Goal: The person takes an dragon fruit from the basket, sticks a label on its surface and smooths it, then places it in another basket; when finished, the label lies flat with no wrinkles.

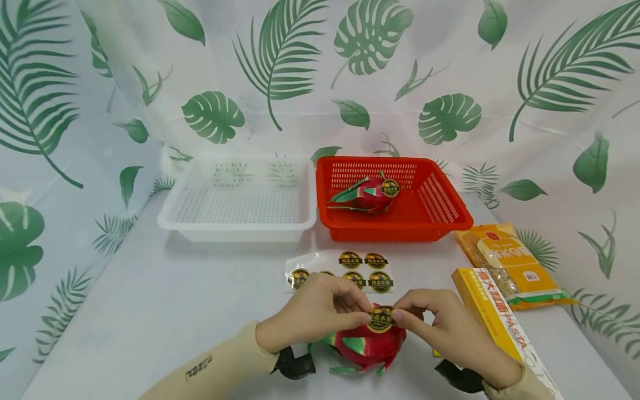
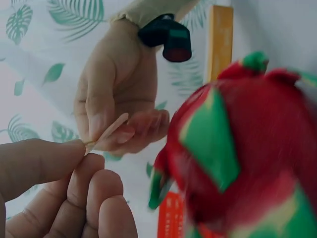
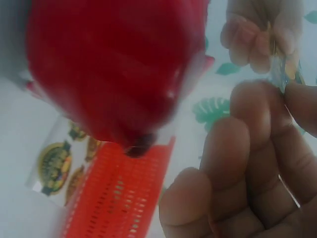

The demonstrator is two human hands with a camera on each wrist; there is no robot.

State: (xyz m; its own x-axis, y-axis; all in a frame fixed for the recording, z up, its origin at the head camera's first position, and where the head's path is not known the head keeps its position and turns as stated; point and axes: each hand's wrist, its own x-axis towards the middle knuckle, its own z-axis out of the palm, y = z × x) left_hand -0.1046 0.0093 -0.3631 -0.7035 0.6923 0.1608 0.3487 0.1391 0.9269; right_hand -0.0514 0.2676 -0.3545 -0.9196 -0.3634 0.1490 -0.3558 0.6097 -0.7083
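Note:
Between my two hands is a round black-and-gold sticker (image 1: 381, 320), pinched at its left edge by my left hand (image 1: 322, 311) and at its right edge by my right hand (image 1: 447, 328). Just below it on the table lies a red dragon fruit (image 1: 367, 347) with green scales. Whether the sticker touches the fruit's skin I cannot tell. In the left wrist view the sticker (image 2: 111, 130) shows edge-on between thumb and fingers, beside the dragon fruit (image 2: 267, 129). The right wrist view shows the dragon fruit (image 3: 114, 64) close up, left of my fingers.
A sheet of similar stickers (image 1: 362, 272) lies beyond my hands. Behind it stand a white basket (image 1: 240, 225) and a red basket (image 1: 395, 230) holding another stickered dragon fruit (image 1: 372, 194). At the right lie a pasta box (image 1: 500, 316) and an orange food bag (image 1: 515, 266).

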